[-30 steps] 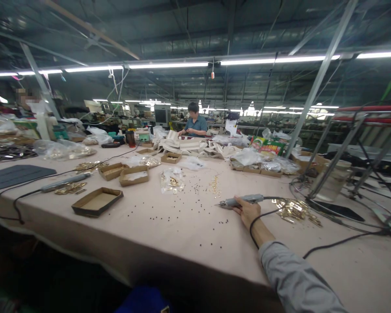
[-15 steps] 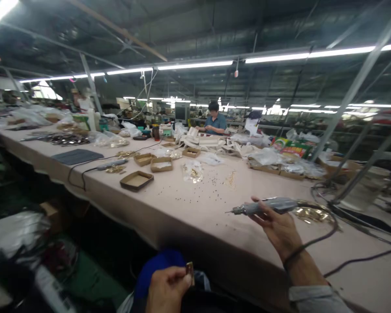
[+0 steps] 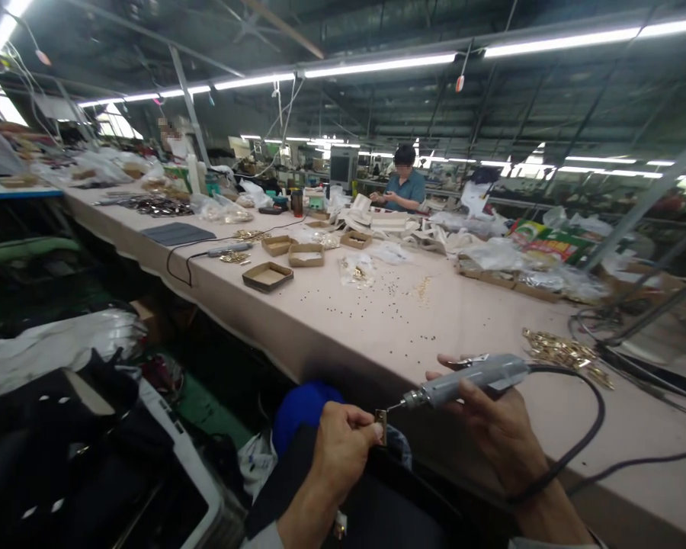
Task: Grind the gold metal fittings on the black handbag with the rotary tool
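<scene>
My right hand [image 3: 495,423] is closed around a grey corded electric screwdriver [image 3: 473,377], held level in front of the table edge. Its bit points left and meets a small gold metal fitting [image 3: 381,426]. My left hand [image 3: 343,446] pinches that fitting between thumb and fingers, low over my lap. A black cord [image 3: 583,435] runs from the tool's rear and loops back over the pale table [image 3: 331,320].
A pile of gold fittings [image 3: 565,354] lies right of the tool. Small dark screws [image 3: 397,301] are scattered mid-table, with shallow cardboard trays [image 3: 267,276] and a second corded tool [image 3: 229,249] further left. A person [image 3: 405,187] sits at the far side. Bags and white fabric [image 3: 62,347] lie below left.
My right hand lifted the screwdriver off the table and drew it toward me. My left hand came into view with the fitting and rose to the bit. The view swung left and down.
</scene>
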Motion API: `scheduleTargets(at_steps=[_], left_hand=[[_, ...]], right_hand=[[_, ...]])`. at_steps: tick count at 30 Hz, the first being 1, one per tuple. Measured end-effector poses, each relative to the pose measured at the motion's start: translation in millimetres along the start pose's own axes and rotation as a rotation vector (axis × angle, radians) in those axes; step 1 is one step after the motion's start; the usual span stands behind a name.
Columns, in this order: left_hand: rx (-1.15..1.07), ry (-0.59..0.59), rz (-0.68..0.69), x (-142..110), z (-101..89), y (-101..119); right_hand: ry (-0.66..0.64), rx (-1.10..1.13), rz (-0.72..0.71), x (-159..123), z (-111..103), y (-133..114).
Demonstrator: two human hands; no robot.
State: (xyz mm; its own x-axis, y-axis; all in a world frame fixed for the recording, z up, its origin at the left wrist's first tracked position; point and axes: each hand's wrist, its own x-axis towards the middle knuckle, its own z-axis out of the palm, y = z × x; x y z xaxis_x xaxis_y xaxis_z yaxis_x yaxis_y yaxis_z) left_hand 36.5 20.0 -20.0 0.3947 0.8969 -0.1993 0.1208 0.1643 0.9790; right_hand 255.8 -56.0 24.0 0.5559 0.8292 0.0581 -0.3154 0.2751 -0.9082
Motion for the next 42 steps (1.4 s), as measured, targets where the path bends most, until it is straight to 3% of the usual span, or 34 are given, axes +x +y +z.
scheduleTargets(at_steps=[12, 30, 42], left_hand=[[-0.001, -0.030, -0.009, 2.3, 11.9, -2.6], [0.048, 0.003, -0.023, 3.5, 9.1, 1.1], [-0.004, -0.015, -0.021, 6.0, 8.7, -8.6]], right_hand=[[-0.017, -0.015, 0.007, 1.7, -7.6, 9.3], [-0.051, -0.026, -0.027, 0.2, -7.1, 8.9], [-0.087, -0.006, -0.059, -4.7, -7.0, 5.8]])
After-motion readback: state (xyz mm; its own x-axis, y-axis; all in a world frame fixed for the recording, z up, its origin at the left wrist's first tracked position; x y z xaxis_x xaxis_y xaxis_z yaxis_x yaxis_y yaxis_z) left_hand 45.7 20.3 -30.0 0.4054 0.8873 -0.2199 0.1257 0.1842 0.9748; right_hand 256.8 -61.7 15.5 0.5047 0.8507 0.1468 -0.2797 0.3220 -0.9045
